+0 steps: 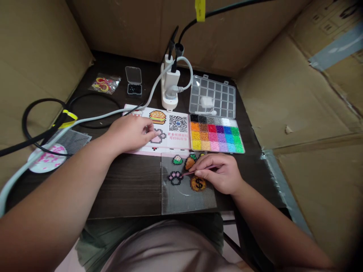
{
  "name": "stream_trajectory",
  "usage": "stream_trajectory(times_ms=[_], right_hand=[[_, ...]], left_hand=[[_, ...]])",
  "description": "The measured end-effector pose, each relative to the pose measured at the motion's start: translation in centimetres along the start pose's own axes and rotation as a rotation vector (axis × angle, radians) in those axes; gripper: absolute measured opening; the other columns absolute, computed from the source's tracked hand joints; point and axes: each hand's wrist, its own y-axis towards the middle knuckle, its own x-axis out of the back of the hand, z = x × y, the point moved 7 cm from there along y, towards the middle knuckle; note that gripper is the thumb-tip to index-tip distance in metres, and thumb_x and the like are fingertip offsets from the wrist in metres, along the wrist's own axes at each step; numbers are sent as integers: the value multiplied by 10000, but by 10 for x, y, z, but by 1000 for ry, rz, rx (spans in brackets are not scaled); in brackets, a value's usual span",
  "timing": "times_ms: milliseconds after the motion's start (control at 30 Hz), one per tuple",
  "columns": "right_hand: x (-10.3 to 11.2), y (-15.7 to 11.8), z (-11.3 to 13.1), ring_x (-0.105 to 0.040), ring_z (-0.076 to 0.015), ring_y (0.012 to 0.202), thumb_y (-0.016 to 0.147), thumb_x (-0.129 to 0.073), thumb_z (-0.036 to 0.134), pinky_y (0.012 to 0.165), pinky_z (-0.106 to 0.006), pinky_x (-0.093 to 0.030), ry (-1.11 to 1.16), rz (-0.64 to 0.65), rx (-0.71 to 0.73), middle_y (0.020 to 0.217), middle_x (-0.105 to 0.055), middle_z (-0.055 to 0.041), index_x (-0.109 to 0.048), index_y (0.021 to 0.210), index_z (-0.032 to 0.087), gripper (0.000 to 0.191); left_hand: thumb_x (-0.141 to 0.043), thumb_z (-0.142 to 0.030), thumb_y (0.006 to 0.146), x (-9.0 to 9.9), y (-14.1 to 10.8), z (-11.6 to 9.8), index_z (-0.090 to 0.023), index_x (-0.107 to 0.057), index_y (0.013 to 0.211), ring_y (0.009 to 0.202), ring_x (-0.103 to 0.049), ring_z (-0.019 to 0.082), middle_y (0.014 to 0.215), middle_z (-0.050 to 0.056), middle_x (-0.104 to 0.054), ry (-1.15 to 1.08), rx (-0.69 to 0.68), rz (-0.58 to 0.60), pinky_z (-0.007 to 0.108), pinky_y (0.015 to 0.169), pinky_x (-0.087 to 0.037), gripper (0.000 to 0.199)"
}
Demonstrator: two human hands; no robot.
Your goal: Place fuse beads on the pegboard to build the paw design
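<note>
My left hand (132,133) lies on a printed pattern sheet (178,143), its fingers loosely bent and a fingertip at the pink paw picture; no object shows in it. In my right hand (221,172) is a pair of pink tweezers (209,167), pinched between thumb and fingers. Their tips point left to a black-outlined paw of beads (176,178) with pink toes and an unfilled middle. It sits on a clear pegboard (187,202). Beside it are a bead coin (198,184), a bead carrot (189,163) partly behind my fingers, and a green-and-white bead figure (177,159).
An open bead box (217,133) with coloured compartments stands behind the pegboard, its clear lid (212,96) laid back. A white power strip (170,87) and cables cross the table. Left are a bag of rings (105,84), a small black-bead case (134,89) and a round pink-spotted piece (47,158). Cardboard walls surround.
</note>
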Motion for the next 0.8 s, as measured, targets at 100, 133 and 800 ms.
stream_trajectory(times_ms=[100, 133, 800], right_hand=[[1, 0, 0, -819, -202, 703, 841, -877, 254, 657, -292, -668, 12, 0, 21, 792, -846, -95, -811, 762, 193, 119], [0, 0, 0, -817, -198, 701, 840, -876, 250, 659, -290, -668, 12, 4, 22, 793, -846, -95, -812, 761, 193, 116], [112, -28, -16, -791, -218, 638, 739, -913, 345, 593, -291, -655, -273, -808, -125, 741, -832, -86, -827, 732, 208, 163]], left_hand=[[-561, -583, 922, 0, 0, 1, -254, -763, 915, 756, -647, 243, 766, 50, -719, 3, 3, 7, 351, 668, -379, 387], [-561, -583, 923, -1, 0, 1, -252, -758, 912, 750, -641, 241, 761, 51, -714, 3, 2, 8, 350, 662, -373, 385], [-502, -570, 937, -8, 1, 10, -277, -682, 782, 675, -624, 236, 670, 34, -669, -84, -36, -2, 356, 624, -378, 377]])
